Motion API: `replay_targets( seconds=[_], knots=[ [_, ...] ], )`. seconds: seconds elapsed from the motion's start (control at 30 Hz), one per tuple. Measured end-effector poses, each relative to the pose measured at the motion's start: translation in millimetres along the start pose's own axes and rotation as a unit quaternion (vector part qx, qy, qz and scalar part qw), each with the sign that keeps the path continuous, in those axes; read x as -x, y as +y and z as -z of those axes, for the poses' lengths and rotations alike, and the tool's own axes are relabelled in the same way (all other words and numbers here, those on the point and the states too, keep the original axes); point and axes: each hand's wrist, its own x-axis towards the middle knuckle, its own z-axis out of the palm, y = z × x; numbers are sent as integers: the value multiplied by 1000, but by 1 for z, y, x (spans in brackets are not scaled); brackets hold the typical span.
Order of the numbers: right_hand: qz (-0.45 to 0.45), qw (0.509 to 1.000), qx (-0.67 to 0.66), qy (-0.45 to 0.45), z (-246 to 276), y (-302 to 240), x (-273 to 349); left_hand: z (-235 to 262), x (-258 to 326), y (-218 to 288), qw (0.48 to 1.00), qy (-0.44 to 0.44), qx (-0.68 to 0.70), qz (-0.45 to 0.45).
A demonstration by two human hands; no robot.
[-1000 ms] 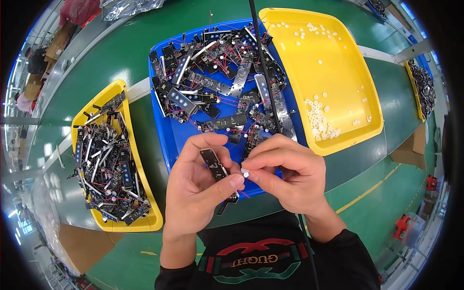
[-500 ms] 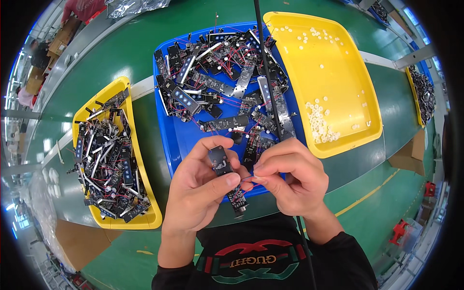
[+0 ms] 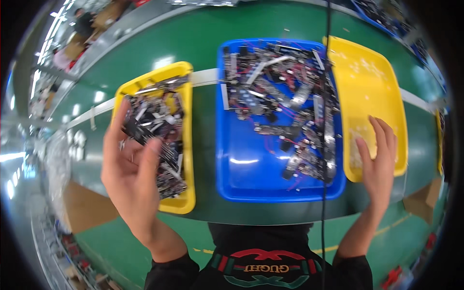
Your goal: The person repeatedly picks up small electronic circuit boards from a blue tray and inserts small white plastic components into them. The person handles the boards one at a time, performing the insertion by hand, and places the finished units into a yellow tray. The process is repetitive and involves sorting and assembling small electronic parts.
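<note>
My left hand (image 3: 129, 176) is over the left yellow tray (image 3: 189, 159), its thumb and fingers closed on a dark circuit board (image 3: 137, 130). Blur smears the board's details. Beneath it, the tray holds a heap of similar boards with red wires and white strips. My right hand (image 3: 379, 169) reaches into the lower part of the right yellow tray (image 3: 369, 104), fingers apart. It is beside a cluster of small white round pieces (image 3: 356, 137), and nothing shows in its grasp.
Between the hands stands a blue tray (image 3: 241, 171) with wired boards piled in its far and right parts. A black cable (image 3: 324, 212) hangs down across its right side. Cardboard boxes (image 3: 87, 208) sit below the table edge at left and right.
My hands have parted from over the blue tray: the left moved left with the board, the right moved right and let go of the wire. The view has shifted too.
</note>
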Motion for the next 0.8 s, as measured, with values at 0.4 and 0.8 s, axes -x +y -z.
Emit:
replay_targets(
  seconds=[0.4, 0.8],
  knots=[
    [4, 984, -91, -152, -5, 8, -10, 64, -59, -34, 886, -11, -463, -15],
    [-21, 987, -90, -129, -11, 24, -11, -48, -11, 1, 841, -177, -432, -273]
  ],
)
